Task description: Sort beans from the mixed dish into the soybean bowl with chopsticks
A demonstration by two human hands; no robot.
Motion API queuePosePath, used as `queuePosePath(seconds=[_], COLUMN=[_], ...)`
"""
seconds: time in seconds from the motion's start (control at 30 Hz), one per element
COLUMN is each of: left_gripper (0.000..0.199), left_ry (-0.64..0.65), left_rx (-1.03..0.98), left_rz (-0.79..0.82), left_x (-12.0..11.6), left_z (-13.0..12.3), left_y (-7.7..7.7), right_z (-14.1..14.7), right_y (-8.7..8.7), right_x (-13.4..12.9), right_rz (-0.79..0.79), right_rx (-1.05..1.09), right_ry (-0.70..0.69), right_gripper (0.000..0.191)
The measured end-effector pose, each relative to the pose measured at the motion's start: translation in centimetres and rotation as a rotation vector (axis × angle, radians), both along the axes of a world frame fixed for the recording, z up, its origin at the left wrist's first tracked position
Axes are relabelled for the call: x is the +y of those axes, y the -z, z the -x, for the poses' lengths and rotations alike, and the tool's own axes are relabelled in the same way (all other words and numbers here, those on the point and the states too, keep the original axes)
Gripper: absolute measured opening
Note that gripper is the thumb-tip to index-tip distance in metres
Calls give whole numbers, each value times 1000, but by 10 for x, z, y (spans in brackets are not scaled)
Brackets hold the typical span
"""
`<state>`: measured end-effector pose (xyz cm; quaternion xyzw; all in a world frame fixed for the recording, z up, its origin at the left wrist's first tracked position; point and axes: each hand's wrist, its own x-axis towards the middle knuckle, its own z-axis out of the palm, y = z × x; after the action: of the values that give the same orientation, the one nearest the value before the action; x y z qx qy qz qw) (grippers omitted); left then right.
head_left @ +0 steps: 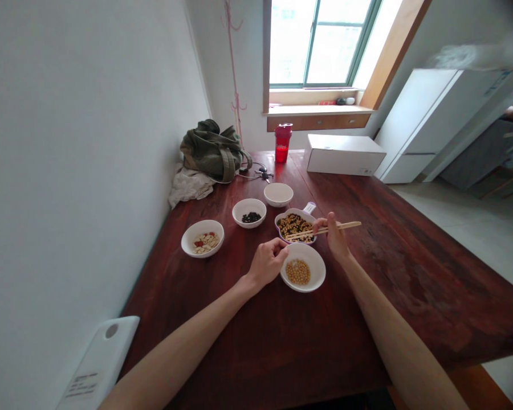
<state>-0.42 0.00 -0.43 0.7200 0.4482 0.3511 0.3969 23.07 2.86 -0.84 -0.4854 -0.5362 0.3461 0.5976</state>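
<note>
My right hand is closed around a pair of wooden chopsticks, whose tips reach into a handled dish of mixed yellow and black beans. My left hand grips the left rim of a white bowl that has yellow soybeans at its bottom. This bowl stands just in front of the handled dish. Farther left is a white bowl with black beans. Another white bowl contains pale flat pieces and a few red ones.
A further white bowl stands behind the dish. At the back of the wooden table are a green bag, a light cloth, keys with a cable, a red shaker bottle and a white box. A wall borders the left side.
</note>
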Motion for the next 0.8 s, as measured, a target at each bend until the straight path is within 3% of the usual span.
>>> queuePosePath(seconds=[0.17,0.23,0.4,0.5,0.8], left_gripper=[26,26,27,26,27], left_ry=[3,2,0,-1,-3], left_rx=[-7,-5,6,5,12], left_rz=[2,6,0,2,-2], left_x=[-1,-1,-1,-1,0], left_z=[0,-1,0,0,0], left_y=[-2,-2,-3,-3,-1], right_z=[-10,-14,-19,-18,-10], right_y=[-2,-8,-20,-18,10], right_x=[3,1,-6,-5,6], right_rz=[19,24,131,133,58], right_rx=[267,356,228,150,104], right_ry=[45,-3,-153,-103,142], right_gripper=[75,74,81,83,78])
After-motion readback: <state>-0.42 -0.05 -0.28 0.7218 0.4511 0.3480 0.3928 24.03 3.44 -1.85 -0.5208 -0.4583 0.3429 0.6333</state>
